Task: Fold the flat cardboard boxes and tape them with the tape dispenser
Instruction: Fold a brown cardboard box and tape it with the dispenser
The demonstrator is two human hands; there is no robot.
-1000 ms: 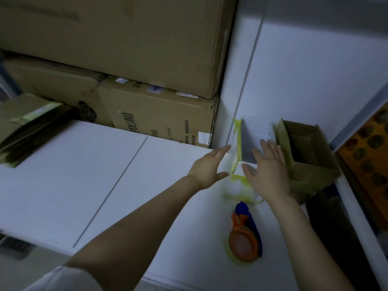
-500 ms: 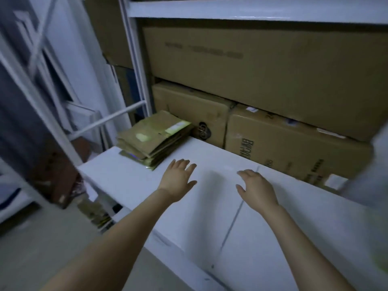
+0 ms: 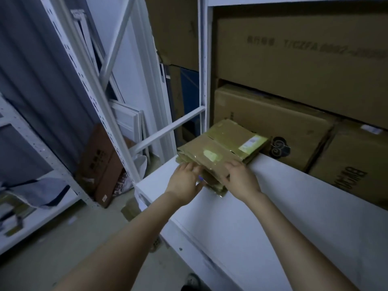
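Two hands meet the stack of flat cardboard boxes [image 3: 222, 148] at the far corner of the white table [image 3: 273, 206], centre-right of frame: your left hand [image 3: 185, 179] sets straight fingers against its near edge, and your right hand [image 3: 241, 178] lies flat on top. Drag carelessly and several sheets may come together or slide off the table's left edge. Half a second ago both hands were short of it, over bare tabletop.

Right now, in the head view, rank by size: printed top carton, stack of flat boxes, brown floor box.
Largest: printed top carton.
Then, unranked: stack of flat boxes and brown floor box look alike, and the floor box lies farther off.
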